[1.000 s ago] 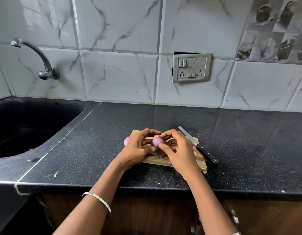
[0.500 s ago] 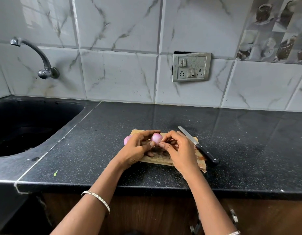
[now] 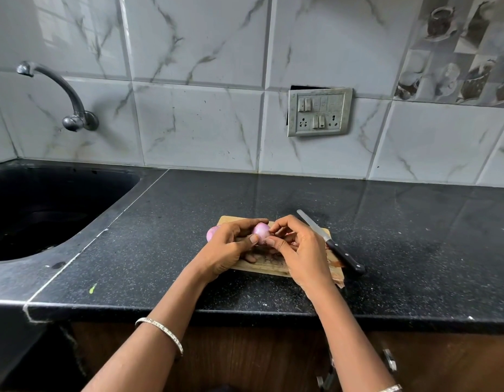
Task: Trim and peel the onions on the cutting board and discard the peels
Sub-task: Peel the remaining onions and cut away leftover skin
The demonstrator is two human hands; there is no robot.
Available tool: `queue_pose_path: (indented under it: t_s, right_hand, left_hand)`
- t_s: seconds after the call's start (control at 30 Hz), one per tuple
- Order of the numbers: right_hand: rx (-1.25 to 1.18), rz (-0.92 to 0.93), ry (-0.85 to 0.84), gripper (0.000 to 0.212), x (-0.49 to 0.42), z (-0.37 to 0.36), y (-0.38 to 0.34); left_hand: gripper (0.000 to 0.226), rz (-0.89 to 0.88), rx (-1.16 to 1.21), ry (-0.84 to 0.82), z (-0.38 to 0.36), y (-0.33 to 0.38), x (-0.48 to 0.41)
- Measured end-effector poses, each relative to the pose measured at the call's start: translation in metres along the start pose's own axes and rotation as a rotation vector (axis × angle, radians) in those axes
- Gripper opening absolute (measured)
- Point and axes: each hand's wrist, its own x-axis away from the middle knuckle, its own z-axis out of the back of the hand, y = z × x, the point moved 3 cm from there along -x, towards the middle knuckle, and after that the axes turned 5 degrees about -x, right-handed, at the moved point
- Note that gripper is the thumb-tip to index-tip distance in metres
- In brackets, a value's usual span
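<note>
A small pink onion [image 3: 260, 231] is held just above the wooden cutting board [image 3: 269, 267]. My left hand [image 3: 229, 250] grips it from the left with thumb and curled fingers. My right hand [image 3: 298, 250] pinches its right side with thumb and fingertips. A second pink onion [image 3: 211, 232] lies on the board behind my left hand, mostly hidden. A black-handled knife [image 3: 331, 244] rests across the board's right edge, blade pointing away. Brown onion peels [image 3: 337, 275] lie at the board's right corner, under my right wrist.
The board sits on a black speckled counter [image 3: 414, 250] near its front edge. A black sink [image 3: 47, 210] with a wall tap [image 3: 72, 108] lies to the left. A switch panel [image 3: 320, 111] is on the tiled wall behind.
The onion has been turned slightly and raised a little between my fingers. Both hands stay at the same spot over the board.
</note>
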Motion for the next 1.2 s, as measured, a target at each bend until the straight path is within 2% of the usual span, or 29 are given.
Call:
queue_pose_path:
  t_s: [0.83,1.2]
  right_hand:
    - [0.02,0.007,-0.033,0.016,0.001,-0.001,0.002]
    - [0.016,0.078,-0.042,0.009,0.002,0.001,-0.01]
  left_hand:
    - [0.033,-0.009,-0.044,0.029,0.0,0.001,0.0]
    - [0.032,0.008,-0.096,0.055,0.001,0.003,0.001]
